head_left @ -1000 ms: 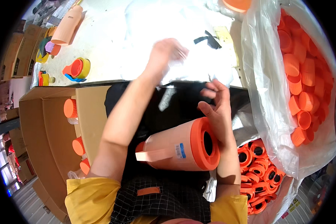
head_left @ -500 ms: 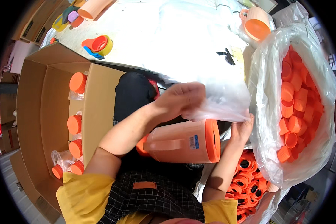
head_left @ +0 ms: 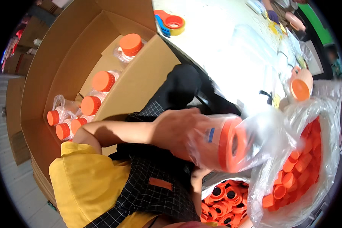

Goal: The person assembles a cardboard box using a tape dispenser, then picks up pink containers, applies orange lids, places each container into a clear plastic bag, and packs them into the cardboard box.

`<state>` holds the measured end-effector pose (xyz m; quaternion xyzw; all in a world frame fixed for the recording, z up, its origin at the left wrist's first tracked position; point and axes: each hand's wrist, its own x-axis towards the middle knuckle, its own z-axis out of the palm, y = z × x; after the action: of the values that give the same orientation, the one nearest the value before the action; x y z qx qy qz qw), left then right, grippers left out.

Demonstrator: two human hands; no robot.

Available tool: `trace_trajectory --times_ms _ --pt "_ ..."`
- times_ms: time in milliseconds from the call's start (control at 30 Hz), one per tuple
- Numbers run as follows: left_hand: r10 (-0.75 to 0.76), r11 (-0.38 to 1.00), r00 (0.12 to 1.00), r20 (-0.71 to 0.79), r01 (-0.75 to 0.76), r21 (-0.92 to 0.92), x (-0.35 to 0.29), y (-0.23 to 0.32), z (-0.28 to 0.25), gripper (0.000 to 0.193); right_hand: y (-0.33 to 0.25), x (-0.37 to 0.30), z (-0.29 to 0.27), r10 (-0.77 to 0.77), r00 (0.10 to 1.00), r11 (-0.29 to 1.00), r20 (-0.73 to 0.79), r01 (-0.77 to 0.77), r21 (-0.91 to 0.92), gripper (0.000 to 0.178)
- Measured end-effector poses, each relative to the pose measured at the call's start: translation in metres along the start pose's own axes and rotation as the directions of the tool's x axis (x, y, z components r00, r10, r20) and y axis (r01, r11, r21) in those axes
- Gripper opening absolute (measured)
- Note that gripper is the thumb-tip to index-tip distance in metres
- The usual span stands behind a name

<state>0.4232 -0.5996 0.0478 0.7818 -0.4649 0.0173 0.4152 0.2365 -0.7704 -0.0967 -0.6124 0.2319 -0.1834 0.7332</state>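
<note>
A peach jug [head_left: 206, 141] with an orange lid [head_left: 231, 146] and a blue sticker lies tilted over my lap, lid toward the right. A clear plastic bag [head_left: 260, 142] is drawn over it, its loose end billowing past the lid. My left hand [head_left: 176, 131] is wrapped around the jug's body through the film. Under the jug is my right hand [head_left: 198, 174], its fingers mostly hidden.
To the left, a cardboard box [head_left: 140, 91] holds several bagged jugs with orange caps [head_left: 103, 81]. At right, a lined sack [head_left: 269, 178] holds orange cups; orange lids [head_left: 226, 197] lie below. A tape dispenser [head_left: 173, 23] and another jug [head_left: 301, 85] rest on the white table.
The bag, earlier held apart above the jug, now covers it. My left hand has come down onto the jug, and my right hand has moved beneath it. The view has turned left.
</note>
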Motion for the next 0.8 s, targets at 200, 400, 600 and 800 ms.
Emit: trace_trajectory --times_ms 200,400,600,800 --pt "-0.458 0.889 0.855 -0.244 0.449 -0.094 -0.137 -0.041 0.029 0.067 0.007 0.019 0.038 0.299 0.678 0.92 0.671 -0.018 -0.392 0.082" --pt "-0.425 0.424 0.602 -0.676 0.792 0.439 -0.237 -0.055 -0.081 0.051 -0.108 0.037 0.179 0.039 0.37 0.998 0.928 0.026 -0.053 0.083" --pt "-0.752 0.451 -0.034 -0.658 0.701 -0.552 -0.386 -0.075 -0.174 0.048 -0.092 0.025 0.213 0.019 0.172 0.842 0.985 0.528 -0.108 0.059" --pt "-0.953 -0.099 -0.176 -0.248 0.95 -0.297 -0.7 -0.155 -0.137 0.054 -0.066 0.055 0.129 0.374 0.34 0.723 0.863 0.476 -0.501 0.048"
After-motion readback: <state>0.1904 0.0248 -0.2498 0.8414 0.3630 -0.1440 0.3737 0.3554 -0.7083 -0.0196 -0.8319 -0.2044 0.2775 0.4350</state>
